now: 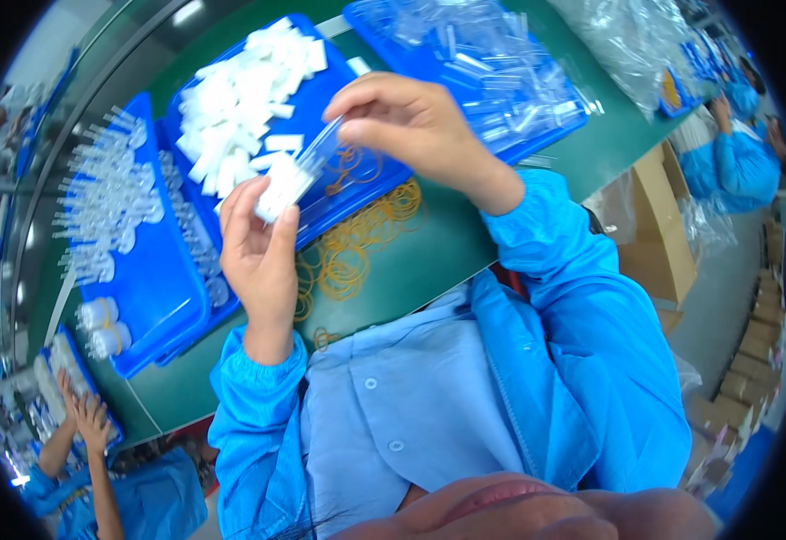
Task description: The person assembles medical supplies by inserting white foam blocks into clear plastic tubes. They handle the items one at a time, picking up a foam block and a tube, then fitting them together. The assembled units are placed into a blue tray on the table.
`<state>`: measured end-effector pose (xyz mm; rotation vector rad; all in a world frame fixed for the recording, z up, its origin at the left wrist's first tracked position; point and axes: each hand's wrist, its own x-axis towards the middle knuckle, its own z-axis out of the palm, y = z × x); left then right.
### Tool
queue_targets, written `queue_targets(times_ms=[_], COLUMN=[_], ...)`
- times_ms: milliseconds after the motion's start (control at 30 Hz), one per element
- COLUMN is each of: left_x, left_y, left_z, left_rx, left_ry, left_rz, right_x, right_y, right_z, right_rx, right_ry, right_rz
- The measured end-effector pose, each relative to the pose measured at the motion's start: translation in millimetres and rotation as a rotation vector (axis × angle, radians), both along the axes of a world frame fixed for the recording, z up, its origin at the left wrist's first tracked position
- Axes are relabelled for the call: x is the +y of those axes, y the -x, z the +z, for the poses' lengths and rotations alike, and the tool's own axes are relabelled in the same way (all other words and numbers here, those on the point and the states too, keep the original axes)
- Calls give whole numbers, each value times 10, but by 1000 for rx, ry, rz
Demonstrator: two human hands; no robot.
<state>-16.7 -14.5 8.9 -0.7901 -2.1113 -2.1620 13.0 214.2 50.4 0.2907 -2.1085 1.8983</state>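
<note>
My left hand point(260, 247) is closed around a small bundle of white rectangular pieces point(281, 187), pinched between thumb and fingers. From above, my right hand point(411, 130) grips clear plastic tubes point(322, 148) between thumb and forefinger. The tubes' lower ends meet the white pieces; whether they go inside them I cannot tell. Both hands are over the near edge of a blue tray point(325, 83) heaped with loose white pieces point(240, 99). Orange rubber bands point(350, 171) lie in that tray, beneath my right hand.
More rubber bands point(348, 261) lie on the green table point(393, 306) close to me. A blue tray point(555, 120) of clear tubes stands far right, another point(154, 310) with clear round-based parts point(109, 202) at left. Co-workers' hands point(87, 418) are at lower left; a cardboard box point(658, 225) stands right.
</note>
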Motion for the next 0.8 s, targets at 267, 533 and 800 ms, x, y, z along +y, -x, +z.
queue_targets(times_ms=[267, 533, 800], left_x=[-43, -82, -5], left_y=[10, -11, -39], left_z=[32, 45, 74], left_rx=[-403, -340, -195], left_ry=[-386, -338, -342], left_rz=[-147, -155, -178], right_x=[19, 68, 96], right_y=[52, 92, 26], right_z=[-130, -214, -164], right_rx=[66, 161, 114], right_ry=[177, 75, -66], right_rz=[-109, -53, -45])
